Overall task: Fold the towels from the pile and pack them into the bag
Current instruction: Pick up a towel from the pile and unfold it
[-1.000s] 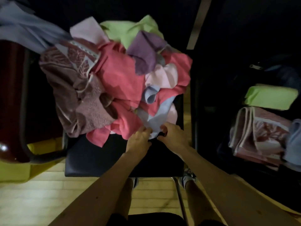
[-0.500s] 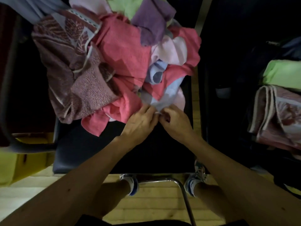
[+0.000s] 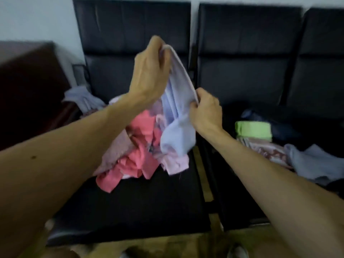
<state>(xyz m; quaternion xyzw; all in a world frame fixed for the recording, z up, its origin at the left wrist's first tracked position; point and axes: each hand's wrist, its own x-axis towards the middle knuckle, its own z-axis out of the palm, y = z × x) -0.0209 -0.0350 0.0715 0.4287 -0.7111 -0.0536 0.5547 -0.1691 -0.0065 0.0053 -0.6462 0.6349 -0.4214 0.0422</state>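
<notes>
Head view: the left hand [image 3: 150,71] has a closed grip, pinching the top end of a pale blue towel [image 3: 176,131] held high. The right hand [image 3: 206,110] pinches the same edge lower and to the right. That edge slants down between them. The rest hangs below, its tail on the pile [image 3: 134,157] on the chair seat [image 3: 149,202]. Spreading the towel likely means sliding the right hand outward, toward the bag [image 3: 290,131].
</notes>
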